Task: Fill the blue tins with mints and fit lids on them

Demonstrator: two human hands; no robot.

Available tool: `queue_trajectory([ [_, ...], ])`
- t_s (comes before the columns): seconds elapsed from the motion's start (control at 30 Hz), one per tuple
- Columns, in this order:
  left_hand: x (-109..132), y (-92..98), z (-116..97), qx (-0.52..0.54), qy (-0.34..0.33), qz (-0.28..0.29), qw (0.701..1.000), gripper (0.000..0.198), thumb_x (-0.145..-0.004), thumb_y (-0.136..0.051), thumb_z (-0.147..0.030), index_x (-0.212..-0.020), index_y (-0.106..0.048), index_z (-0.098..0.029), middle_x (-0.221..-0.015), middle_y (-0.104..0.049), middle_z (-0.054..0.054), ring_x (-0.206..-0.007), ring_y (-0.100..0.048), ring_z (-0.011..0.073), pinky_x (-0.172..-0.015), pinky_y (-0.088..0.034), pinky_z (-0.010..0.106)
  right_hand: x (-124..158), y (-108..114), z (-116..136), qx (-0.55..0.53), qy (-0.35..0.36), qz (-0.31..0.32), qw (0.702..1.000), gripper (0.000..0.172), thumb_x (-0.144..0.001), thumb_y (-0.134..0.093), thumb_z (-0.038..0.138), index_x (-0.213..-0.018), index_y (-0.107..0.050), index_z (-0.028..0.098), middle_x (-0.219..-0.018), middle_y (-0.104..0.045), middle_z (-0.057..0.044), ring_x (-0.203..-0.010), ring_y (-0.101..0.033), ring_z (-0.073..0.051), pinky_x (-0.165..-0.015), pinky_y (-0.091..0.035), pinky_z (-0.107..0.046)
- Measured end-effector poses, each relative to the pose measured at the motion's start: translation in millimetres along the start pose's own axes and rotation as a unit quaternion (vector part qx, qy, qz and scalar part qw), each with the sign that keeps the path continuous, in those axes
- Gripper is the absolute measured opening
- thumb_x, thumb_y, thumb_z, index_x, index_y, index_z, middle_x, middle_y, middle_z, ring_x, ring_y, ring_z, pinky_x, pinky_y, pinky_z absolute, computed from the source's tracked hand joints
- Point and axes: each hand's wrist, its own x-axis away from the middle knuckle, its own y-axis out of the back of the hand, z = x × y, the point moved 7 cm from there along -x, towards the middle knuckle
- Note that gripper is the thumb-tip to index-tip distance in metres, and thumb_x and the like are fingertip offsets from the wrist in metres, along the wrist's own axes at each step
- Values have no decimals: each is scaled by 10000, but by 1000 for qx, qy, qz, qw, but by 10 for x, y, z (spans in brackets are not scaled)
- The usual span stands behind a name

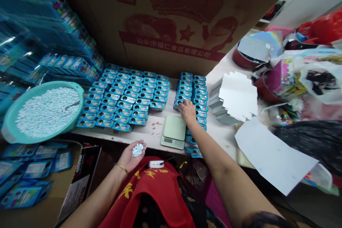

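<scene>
My left hand is palm up in front of the table edge, fingers curled around a small heap of white and pale blue candies. On the table, my right hand reaches to the near end of a row of small blue boxes. Its fingers close on the nearest box, which they partly cover. Just below that hand lies a pale green kitchen scale with nothing on its plate. To the left, a larger group of blue boxes stands in rows, round dark windows facing up.
A teal basin at the left holds many candies and a scoop. Stacked packs of blue boxes rise behind it. A big brown carton walls off the back. White card sheets and bagged clutter fill the right side.
</scene>
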Motion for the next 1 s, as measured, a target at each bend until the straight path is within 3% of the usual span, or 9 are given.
queue_trajectory([
  [0.13,78,-24,17,8,2,2,1000,132,-774,-483,-130,-809,-602,-86,-725,-641,111,-635,-624,162,-525,-515,246,-18,66,-6,40,55,17,998,175,-809,-445,204,-779,-617,189,-1023,-500,-100,-908,-374,-237,-702,-306,-360],
  [0.33,90,-89,100,4,16,-5,1000,128,-772,-482,-129,-822,-593,-93,-739,-640,106,-635,-621,154,-527,-513,241,622,518,456,46,208,23,977,173,-789,-420,123,-800,-585,174,-991,-493,-84,-899,-368,-225,-760,-277,-373],
  [0.43,54,-210,154,-11,32,9,999,133,-775,-478,-141,-828,-591,-95,-739,-639,106,-634,-620,156,-521,-513,246,855,491,706,42,247,63,966,143,-752,-453,104,-766,-582,164,-930,-505,-83,-844,-385,-215,-747,-284,-369],
  [0.53,20,-337,175,-20,40,33,998,134,-774,-477,-147,-815,-593,-94,-744,-639,112,-636,-619,160,-524,-513,252,928,390,771,30,223,91,970,153,-767,-449,112,-758,-592,167,-897,-519,-84,-812,-402,-207,-713,-294,-358],
  [0.7,23,-360,139,-20,30,32,999,145,-773,-460,-129,-809,-596,-94,-739,-644,117,-628,-617,161,-532,-513,258,988,497,379,-53,104,53,992,222,-819,-467,330,-938,-602,200,-935,-541,-72,-847,-442,-204,-715,-327,-331],
  [0.87,43,-231,118,-6,18,7,1000,155,-772,-458,-136,-830,-596,-97,-769,-649,125,-697,-625,179,-595,-526,286,1170,686,-219,-164,-20,-48,985,216,-829,-451,304,-905,-621,196,-926,-565,-61,-860,-497,-185,-769,-381,-320],
  [1.0,38,-210,163,1,31,4,1000,155,-769,-468,-145,-845,-594,-97,-801,-648,136,-742,-626,194,-640,-529,316,1277,667,-419,-191,-55,-83,977,203,-819,-459,297,-895,-623,207,-904,-579,-57,-861,-518,-186,-781,-401,-336],
])
